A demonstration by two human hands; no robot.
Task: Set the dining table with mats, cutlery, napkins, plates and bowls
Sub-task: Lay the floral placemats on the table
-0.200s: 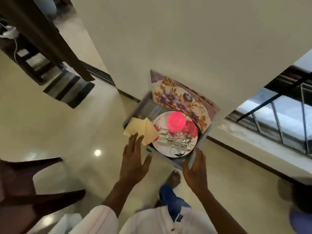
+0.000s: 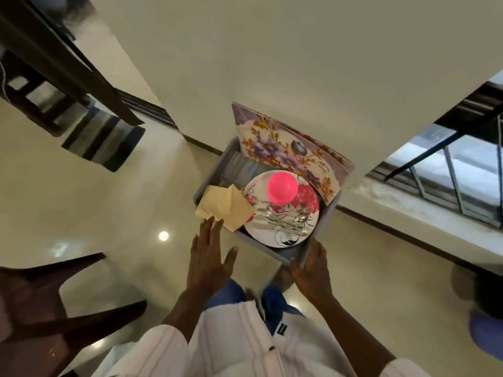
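Observation:
A grey box (image 2: 324, 217) sits on the floor against a wall corner. Inside lie a white floral plate (image 2: 283, 239), an upturned pink bowl (image 2: 282, 188) on it, loose steel cutlery (image 2: 283, 217) and folded yellow napkins (image 2: 224, 206) over the left rim. Flowered mats (image 2: 288, 148) stand upright at the back of the box. My left hand (image 2: 211, 261) hovers with straight spread fingers just below the napkins, touching nothing. My right hand (image 2: 313, 270) rests flat against the box's near right corner.
A dark wooden chair (image 2: 49, 300) stands at the lower left. A dark table edge (image 2: 68, 58) and a striped rug (image 2: 106, 137) lie at the upper left. A window with bars (image 2: 441, 170) runs along the right.
Both hands keep nearly the same pose by the box. The view has shifted a little closer.

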